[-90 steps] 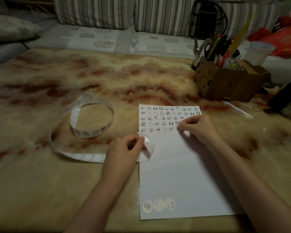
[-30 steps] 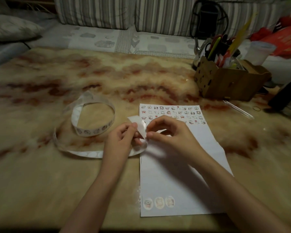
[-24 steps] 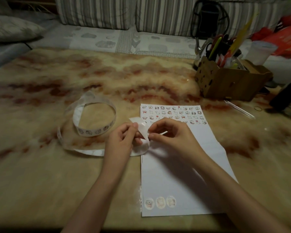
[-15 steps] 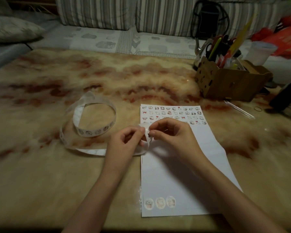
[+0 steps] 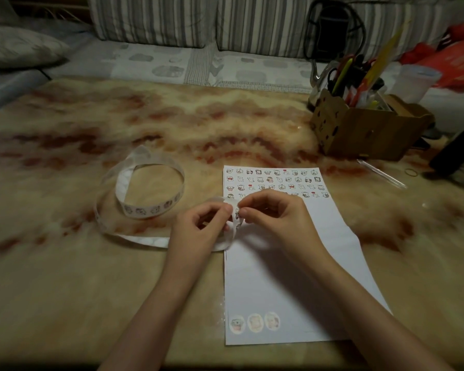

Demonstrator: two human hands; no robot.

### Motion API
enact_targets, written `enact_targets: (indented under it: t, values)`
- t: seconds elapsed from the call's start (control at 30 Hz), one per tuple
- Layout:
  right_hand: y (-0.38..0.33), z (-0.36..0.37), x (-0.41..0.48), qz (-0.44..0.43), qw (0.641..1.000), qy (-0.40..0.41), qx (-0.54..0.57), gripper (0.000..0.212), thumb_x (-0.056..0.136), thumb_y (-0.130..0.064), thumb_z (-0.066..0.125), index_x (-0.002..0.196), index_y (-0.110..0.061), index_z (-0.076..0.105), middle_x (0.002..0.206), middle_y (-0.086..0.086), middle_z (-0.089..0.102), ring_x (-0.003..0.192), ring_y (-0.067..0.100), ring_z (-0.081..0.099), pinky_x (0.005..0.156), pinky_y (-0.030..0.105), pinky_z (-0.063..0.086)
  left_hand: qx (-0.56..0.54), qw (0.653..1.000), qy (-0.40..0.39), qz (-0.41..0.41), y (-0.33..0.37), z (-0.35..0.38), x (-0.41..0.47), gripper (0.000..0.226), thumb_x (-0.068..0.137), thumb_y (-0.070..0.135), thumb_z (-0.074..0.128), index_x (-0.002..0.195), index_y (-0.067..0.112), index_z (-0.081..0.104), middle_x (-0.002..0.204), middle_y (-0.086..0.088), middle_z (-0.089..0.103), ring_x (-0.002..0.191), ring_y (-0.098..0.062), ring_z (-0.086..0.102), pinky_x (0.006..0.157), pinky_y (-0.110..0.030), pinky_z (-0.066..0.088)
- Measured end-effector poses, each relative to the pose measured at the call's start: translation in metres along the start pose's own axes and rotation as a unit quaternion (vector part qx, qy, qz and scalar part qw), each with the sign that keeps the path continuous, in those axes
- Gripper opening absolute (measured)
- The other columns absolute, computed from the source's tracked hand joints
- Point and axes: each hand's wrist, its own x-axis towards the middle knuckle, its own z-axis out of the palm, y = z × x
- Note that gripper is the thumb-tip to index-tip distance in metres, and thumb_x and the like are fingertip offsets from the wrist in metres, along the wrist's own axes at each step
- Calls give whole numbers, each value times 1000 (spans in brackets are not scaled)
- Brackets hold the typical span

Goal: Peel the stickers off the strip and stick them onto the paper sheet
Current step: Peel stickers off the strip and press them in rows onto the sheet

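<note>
A white paper sheet (image 5: 292, 277) lies on the table, with several rows of small stickers (image 5: 276, 180) along its far end and three larger oval stickers (image 5: 255, 322) at its near left corner. A long curled sticker strip (image 5: 150, 207) loops across the table to the left. My left hand (image 5: 198, 231) pinches the strip's end at the sheet's left edge. My right hand (image 5: 276, 218) meets it there, thumb and forefinger pinched on a small sticker (image 5: 237, 211) at the strip's end.
A cardboard box (image 5: 364, 129) full of pens and scissors stands at the back right, with a clear pen (image 5: 381, 172) and a rubber band (image 5: 411, 172) beside it. A plastic cup (image 5: 415, 81) and a dark object (image 5: 453, 151) sit at the far right. A striped sofa runs behind the table.
My right hand left the sticker rows and came to the strip end in my left hand. The raised strip end has been folded down between both hands' fingertips.
</note>
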Motion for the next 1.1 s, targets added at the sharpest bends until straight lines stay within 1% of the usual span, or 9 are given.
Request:
enact_targets:
  t: [0.1, 0.27, 0.4, 0.57, 0.77, 0.93, 1.0, 1.07, 1.1]
  values:
    - [0, 0, 0, 3, 1000, -4, -4, 11, 79, 2, 72, 80, -10, 71, 75, -1, 71, 72, 12, 67, 75, 26, 54, 6, 1000, 1, -4, -1, 0, 0, 22, 88, 10, 62, 70, 20, 68, 61, 12, 64, 61, 1, 58, 64, -12, 43]
    - [-1, -1, 2, 40, 999, -12, 12, 15, 77, -1, 73, 77, -15, 69, 73, -3, 70, 71, 12, 65, 74, 30, 53, 21, 1000, 7, -2, -1, 0, -1, 18, 87, 11, 63, 73, 20, 70, 65, 13, 67, 64, 0, 59, 65, -13, 45]
    - [-1, -2, 1, 46, 999, -20, 15, 11, 77, -2, 74, 77, -12, 70, 73, -1, 70, 71, 14, 64, 74, 32, 52, 27, 1000, 3, -3, 0, 0, -1, 16, 87, 10, 63, 75, 17, 71, 64, 13, 66, 61, 2, 58, 63, -12, 44]
    - [-1, 0, -3, 26, 999, -15, -42, 8, 78, -7, 75, 77, -12, 69, 78, -4, 69, 73, 15, 63, 71, 38, 51, 36, 999, 10, -17, -4, 0, 0, 16, 87, 9, 63, 73, 11, 71, 64, 10, 66, 62, -1, 58, 63, -11, 43]
    - [3, 0, -7, -19, 995, -11, -99, 8, 82, -11, 72, 78, -16, 67, 88, -6, 63, 78, 11, 58, 70, 25, 48, 26, 999, 10, -22, -5, 0, -1, 19, 86, 7, 63, 69, 7, 68, 62, 6, 65, 59, -1, 56, 60, -10, 41]
    - [6, -1, -11, -62, 990, -7, -123, 4, 81, -22, 69, 82, -18, 69, 94, -3, 55, 94, 13, 54, 78, 16, 40, 20, 999, 17, -32, -4, 0, -1, 19, 87, 6, 61, 69, 7, 68, 61, 8, 65, 57, 2, 56, 59, -7, 40]
    - [1, -2, -12, -54, 995, -17, -85, 2, 82, -20, 68, 82, -18, 67, 92, -3, 61, 88, 12, 57, 74, 20, 43, 34, 999, 21, -33, -5, -1, -1, 21, 88, 10, 61, 68, 10, 67, 58, 6, 63, 55, 0, 56, 58, -7, 40]
    - [-6, -6, -12, -18, 1000, -14, -19, 5, 83, -15, 70, 80, -16, 66, 86, 0, 69, 77, 11, 60, 65, 26, 46, 50, 998, 25, -41, -8, -1, -1, 19, 88, 14, 61, 70, 12, 68, 56, 8, 62, 54, -1, 56, 57, -8, 40]
    - [-8, -11, -9, 5, 1000, 3, -2, 7, 82, -12, 72, 79, -14, 66, 82, 2, 70, 70, 9, 59, 59, 23, 46, 62, 997, 28, -45, -9, 0, -2, 18, 88, 16, 62, 71, 14, 68, 56, 11, 62, 54, 0, 56, 57, -9, 41]
